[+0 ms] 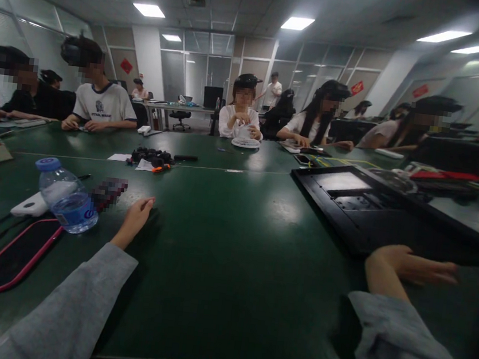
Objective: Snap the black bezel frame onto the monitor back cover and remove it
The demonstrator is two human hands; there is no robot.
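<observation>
My left hand [134,219] rests on its edge on the green table [220,269], its fingers loosely curled in, with nothing visible in them. Just left of it stand a clear plastic water bottle [67,197] with a blue cap, tilted in the view, and a dark, blurred-out rectangular item [110,192]. My right hand [411,265] has its fingers stretched out to the right and slightly smeared. It is beside the near edge of a large black panel housing [411,228]; whether they touch I cannot tell.
A dark phone-like slab with a pink rim [14,257], a white box [31,203] and black cables are at the left. Farther back sit a black tangle of gear [153,158] with orange parts and a white fan [246,141]. Several people sit around the table.
</observation>
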